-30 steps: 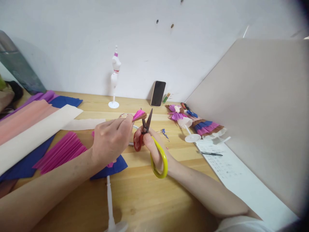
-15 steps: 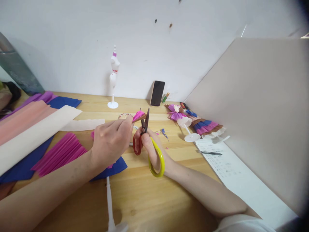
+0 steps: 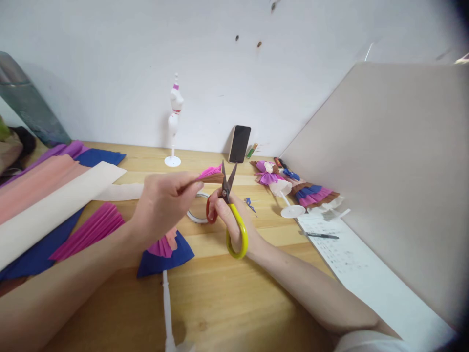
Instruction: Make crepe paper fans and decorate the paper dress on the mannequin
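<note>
Between its thumb and fingers, my left hand [image 3: 161,200] pinches a small gathered piece of pink and brown crepe paper [image 3: 212,175]. My right hand [image 3: 232,220] holds scissors [image 3: 238,234] with one yellow and one red handle. Their blades point away from me and stand parted, close beside the right end of the paper. Behind the hands a roll of tape [image 3: 198,215] lies on the table, partly covered. Below my left wrist is a doll form lying down in a blue, pink and peach paper skirt [image 3: 176,259], its upper part hidden by the hand.
A bare white mannequin [image 3: 175,110] stands near the wall, left of a leaning phone [image 3: 240,144]. Crepe paper sheets [image 3: 54,205] spread over the left side. Dressed mannequins [image 3: 271,176], a pen [image 3: 322,235] and a written sheet [image 3: 351,269] lie at right. Blue scraps [image 3: 249,204] sit behind my right hand.
My left hand has shifted left and lower, and more of the pink and brown paper shows beyond its fingers. The scissors have moved slightly right, with their blades still apart.
</note>
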`<state>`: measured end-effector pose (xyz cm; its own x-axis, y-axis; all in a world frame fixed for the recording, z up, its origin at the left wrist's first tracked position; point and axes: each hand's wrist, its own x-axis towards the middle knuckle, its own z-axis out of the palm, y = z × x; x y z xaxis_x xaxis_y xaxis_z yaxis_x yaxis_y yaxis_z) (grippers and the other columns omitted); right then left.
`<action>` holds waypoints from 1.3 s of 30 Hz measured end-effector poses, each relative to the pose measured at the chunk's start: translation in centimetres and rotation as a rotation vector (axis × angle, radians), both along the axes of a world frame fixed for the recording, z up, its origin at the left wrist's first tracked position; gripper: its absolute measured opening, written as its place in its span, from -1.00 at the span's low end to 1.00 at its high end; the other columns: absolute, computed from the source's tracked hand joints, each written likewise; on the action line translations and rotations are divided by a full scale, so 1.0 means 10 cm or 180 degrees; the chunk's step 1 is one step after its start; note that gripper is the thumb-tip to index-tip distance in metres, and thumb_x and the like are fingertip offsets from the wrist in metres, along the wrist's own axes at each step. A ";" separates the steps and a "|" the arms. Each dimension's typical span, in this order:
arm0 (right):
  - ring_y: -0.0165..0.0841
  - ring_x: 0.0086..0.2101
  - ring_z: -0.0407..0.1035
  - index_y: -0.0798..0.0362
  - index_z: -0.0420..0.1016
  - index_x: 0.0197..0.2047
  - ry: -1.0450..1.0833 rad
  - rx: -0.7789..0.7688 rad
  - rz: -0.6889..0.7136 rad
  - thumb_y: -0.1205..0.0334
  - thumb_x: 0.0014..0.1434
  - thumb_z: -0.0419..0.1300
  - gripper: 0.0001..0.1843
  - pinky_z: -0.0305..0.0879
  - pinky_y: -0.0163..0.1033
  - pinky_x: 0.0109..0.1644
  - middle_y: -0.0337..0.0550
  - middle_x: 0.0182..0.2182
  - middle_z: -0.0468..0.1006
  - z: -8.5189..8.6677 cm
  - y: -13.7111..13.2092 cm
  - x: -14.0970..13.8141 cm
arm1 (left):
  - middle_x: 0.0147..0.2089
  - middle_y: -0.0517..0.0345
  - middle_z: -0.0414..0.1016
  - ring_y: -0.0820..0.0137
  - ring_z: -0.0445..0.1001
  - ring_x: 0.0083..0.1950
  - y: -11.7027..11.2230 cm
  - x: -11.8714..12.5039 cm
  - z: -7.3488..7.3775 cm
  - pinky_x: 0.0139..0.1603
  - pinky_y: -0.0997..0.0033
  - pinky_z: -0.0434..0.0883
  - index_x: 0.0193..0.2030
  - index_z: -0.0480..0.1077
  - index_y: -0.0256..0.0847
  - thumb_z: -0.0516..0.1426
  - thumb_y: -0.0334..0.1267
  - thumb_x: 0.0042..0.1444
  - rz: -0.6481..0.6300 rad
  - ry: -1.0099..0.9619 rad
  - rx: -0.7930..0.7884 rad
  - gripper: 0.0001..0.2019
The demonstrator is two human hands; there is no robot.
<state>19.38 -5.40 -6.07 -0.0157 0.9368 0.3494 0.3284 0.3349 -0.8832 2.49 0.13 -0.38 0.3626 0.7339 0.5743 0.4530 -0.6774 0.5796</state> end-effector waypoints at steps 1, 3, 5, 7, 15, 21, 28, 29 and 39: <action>-0.34 -0.41 0.30 0.00 0.27 -0.25 -0.0096 0.0159 -0.0090 -0.15 0.31 -0.02 -0.62 0.28 -0.18 -0.27 -0.23 -0.44 0.37 0.01 0.04 0.07 | -0.58 0.23 0.51 0.46 0.46 -0.52 0.06 -0.04 0.05 -0.54 0.53 0.33 -0.30 0.60 -0.17 0.13 -0.32 0.13 -0.0257 -0.0193 -0.0519 -0.81; -0.32 -0.38 0.29 0.00 0.30 -0.20 -0.0400 0.0498 -0.0273 -0.12 0.27 0.07 -0.66 0.26 -0.17 -0.25 -0.23 -0.41 0.35 0.05 0.13 0.21 | -0.55 0.16 0.57 0.43 0.51 -0.53 0.21 -0.14 0.14 -0.54 0.52 0.41 -0.38 0.60 -0.20 0.18 -0.31 0.04 -0.0610 -0.0373 -0.1302 -0.86; -0.27 -0.32 0.31 0.00 0.34 -0.14 -0.0942 0.0968 -0.0373 -0.14 0.19 0.16 -0.61 0.27 -0.11 -0.19 -0.18 -0.35 0.36 0.13 0.18 0.34 | -0.63 0.15 0.54 0.42 0.50 -0.61 0.34 -0.27 0.21 -0.60 0.52 0.42 -0.53 0.57 -0.19 0.20 -0.32 -0.03 -0.0916 -0.0365 -0.1771 -0.87; -0.21 -0.28 0.30 0.00 0.40 -0.10 -0.1525 0.1420 -0.0408 -0.16 0.13 0.22 -0.56 0.28 -0.06 -0.19 -0.13 -0.32 0.34 0.22 0.20 0.42 | -0.67 0.12 0.52 0.39 0.49 -0.64 0.43 -0.38 0.27 -0.64 0.51 0.41 -0.58 0.56 -0.17 0.19 -0.32 -0.01 -0.1228 -0.0020 -0.2303 -0.82; -0.16 -0.21 0.27 0.02 0.45 0.02 -0.2455 0.2197 -0.0263 -0.09 0.14 0.24 -0.53 0.29 -0.01 -0.18 0.00 -0.19 0.34 0.33 0.16 0.37 | -0.59 0.05 0.58 0.44 0.45 -0.68 0.40 -0.39 0.32 -0.66 0.54 0.41 -0.61 0.57 -0.17 0.21 -0.32 0.00 -0.1770 0.0270 -0.3231 -0.79; -0.13 -0.19 0.26 0.03 0.48 -0.01 -0.2545 0.2047 -0.0182 -0.16 0.11 0.24 -0.49 0.25 0.01 -0.14 0.01 -0.18 0.33 0.33 0.16 0.36 | -0.59 0.03 0.58 0.39 0.48 -0.66 0.37 -0.36 0.31 -0.67 0.52 0.42 -0.59 0.59 -0.17 0.22 -0.31 0.00 -0.1985 0.0337 -0.3178 -0.81; -0.19 -0.27 0.21 0.03 0.51 -0.06 -0.2789 0.2118 -0.0234 -0.20 0.12 0.21 -0.50 0.22 -0.03 -0.19 -0.04 -0.28 0.29 0.35 0.15 0.36 | -0.60 0.06 0.57 0.39 0.49 -0.65 0.36 -0.35 0.30 -0.65 0.51 0.43 -0.60 0.58 -0.15 0.23 -0.28 -0.01 -0.1802 0.0462 -0.3221 -0.81; -0.20 -0.29 0.20 0.04 0.51 -0.07 -0.2826 0.2144 -0.0249 -0.20 0.13 0.20 -0.50 0.22 -0.05 -0.21 -0.04 -0.29 0.28 0.35 0.14 0.36 | -0.60 0.06 0.56 0.39 0.48 -0.65 0.36 -0.35 0.29 -0.65 0.51 0.43 -0.61 0.58 -0.15 0.23 -0.27 -0.02 -0.1782 0.0472 -0.3234 -0.81; -0.29 -0.40 0.08 0.06 0.56 -0.22 -0.2971 0.2272 -0.0432 -0.05 0.19 0.16 -0.66 0.07 -0.18 -0.38 -0.15 -0.42 0.17 0.32 0.13 0.35 | -0.60 0.09 0.56 0.40 0.47 -0.66 0.38 -0.36 0.28 -0.63 0.49 0.44 -0.58 0.58 -0.14 0.27 -0.23 -0.06 -0.1702 0.0533 -0.3315 -0.86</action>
